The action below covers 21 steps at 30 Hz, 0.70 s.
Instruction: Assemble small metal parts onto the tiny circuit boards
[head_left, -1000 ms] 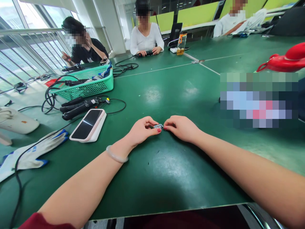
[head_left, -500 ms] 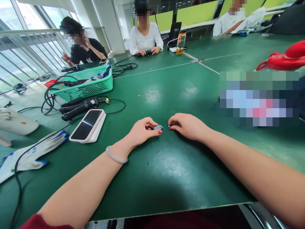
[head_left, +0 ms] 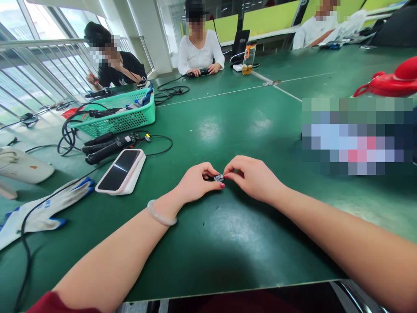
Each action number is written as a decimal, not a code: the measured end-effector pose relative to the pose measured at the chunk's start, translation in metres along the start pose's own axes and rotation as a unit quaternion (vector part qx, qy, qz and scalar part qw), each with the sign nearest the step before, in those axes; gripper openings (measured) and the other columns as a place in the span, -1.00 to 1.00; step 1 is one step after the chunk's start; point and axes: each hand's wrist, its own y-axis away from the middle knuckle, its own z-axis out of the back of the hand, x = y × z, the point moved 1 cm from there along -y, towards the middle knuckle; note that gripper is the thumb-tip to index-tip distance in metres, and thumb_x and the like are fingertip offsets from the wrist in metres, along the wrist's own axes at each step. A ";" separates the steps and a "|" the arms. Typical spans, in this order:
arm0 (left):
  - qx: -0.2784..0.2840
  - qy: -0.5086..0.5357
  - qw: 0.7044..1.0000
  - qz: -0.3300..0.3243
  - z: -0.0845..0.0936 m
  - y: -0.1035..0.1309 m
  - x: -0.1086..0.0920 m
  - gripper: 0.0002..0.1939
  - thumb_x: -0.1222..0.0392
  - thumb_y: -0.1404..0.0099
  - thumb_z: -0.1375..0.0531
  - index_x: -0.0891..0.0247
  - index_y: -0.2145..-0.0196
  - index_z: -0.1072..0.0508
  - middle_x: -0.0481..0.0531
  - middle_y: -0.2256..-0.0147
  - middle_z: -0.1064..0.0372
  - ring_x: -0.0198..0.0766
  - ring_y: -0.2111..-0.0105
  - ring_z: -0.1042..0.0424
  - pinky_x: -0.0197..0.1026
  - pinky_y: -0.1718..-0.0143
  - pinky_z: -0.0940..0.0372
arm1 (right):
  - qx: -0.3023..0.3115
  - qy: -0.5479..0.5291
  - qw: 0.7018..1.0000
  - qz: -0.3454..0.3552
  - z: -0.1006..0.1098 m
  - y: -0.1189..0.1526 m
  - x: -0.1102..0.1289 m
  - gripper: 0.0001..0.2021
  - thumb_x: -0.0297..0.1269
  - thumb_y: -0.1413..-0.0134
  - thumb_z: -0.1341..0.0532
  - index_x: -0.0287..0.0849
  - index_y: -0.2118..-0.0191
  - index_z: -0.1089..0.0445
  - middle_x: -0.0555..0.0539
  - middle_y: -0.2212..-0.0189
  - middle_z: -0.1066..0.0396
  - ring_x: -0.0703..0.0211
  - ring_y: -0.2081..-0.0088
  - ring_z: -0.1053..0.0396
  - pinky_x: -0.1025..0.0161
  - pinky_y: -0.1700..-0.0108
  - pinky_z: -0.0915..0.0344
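Green bench [head_left: 215, 248], small piece [head_left: 219, 178] mid-handling
Left hand [head_left: 196, 183] clamps it; right hand [head_left: 250, 177], fingers together, at its edge; seemingly unfinished

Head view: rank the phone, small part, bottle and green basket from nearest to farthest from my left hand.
From your left hand:
1. Small part, held in it
2. Phone, to its left
3. Green basket, left, beyond the phone
4. Bottle, farthest back

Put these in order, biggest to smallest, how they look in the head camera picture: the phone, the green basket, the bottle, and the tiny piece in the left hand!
1. Green basket
2. Phone
3. Bottle, though it stands far from the camera
4. Tiny piece, held by the left hand
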 end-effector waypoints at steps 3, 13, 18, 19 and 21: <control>0.003 -0.014 1.000 -0.011 0.000 0.000 -0.001 -0.67 0.17 0.11 -0.38 0.31 0.43 -0.34 -0.04 0.42 -0.40 -0.37 0.43 -0.34 -0.24 0.34 -0.24 | 0.009 -0.013 1.000 0.012 -0.005 0.000 0.003 -0.90 -0.38 -0.07 -0.17 -0.13 0.40 -0.43 -0.01 0.38 -0.43 0.23 0.32 -0.35 0.27 0.26 -0.25; 0.008 0.005 1.000 -0.016 0.000 0.000 -0.003 -0.69 0.21 0.10 -0.38 0.31 0.42 -0.35 -0.04 0.43 -0.40 -0.38 0.43 -0.34 -0.24 0.33 -0.26 | 0.001 -0.034 0.999 0.002 -0.003 0.000 0.002 -0.90 -0.35 -0.05 -0.19 -0.10 0.37 -0.47 0.01 0.43 -0.45 0.26 0.42 -0.33 0.29 0.34 -0.23; -0.004 0.050 0.999 0.003 0.001 -0.001 -0.001 -0.70 0.27 0.08 -0.37 0.33 0.39 -0.36 0.00 0.38 -0.44 -0.37 0.42 -0.38 -0.23 0.31 -0.28 | 0.004 -0.018 1.000 -0.015 -0.001 0.000 -0.004 -0.89 -0.26 0.00 -0.26 -0.09 0.31 -0.47 0.02 0.42 -0.41 0.28 0.47 -0.27 0.30 0.39 -0.19; -0.004 0.064 0.998 0.010 0.001 -0.001 -0.001 -0.71 0.29 0.07 -0.36 0.33 0.37 -0.37 0.01 0.38 -0.45 -0.36 0.41 -0.40 -0.21 0.29 -0.30 | 0.003 -0.015 1.000 -0.014 -0.002 0.000 -0.005 -0.89 -0.24 -0.01 -0.25 -0.09 0.31 -0.47 0.02 0.43 -0.41 0.28 0.47 -0.27 0.30 0.39 -0.19; -0.003 0.102 0.994 0.027 0.001 -0.001 -0.002 -0.70 0.32 0.05 -0.35 0.35 0.32 -0.40 0.03 0.36 -0.47 -0.33 0.36 -0.43 -0.18 0.22 -0.31 | -0.001 -0.011 1.000 -0.011 -0.003 0.000 -0.006 -0.88 -0.20 -0.02 -0.24 -0.09 0.33 -0.46 0.02 0.44 -0.39 0.28 0.47 -0.26 0.30 0.39 -0.18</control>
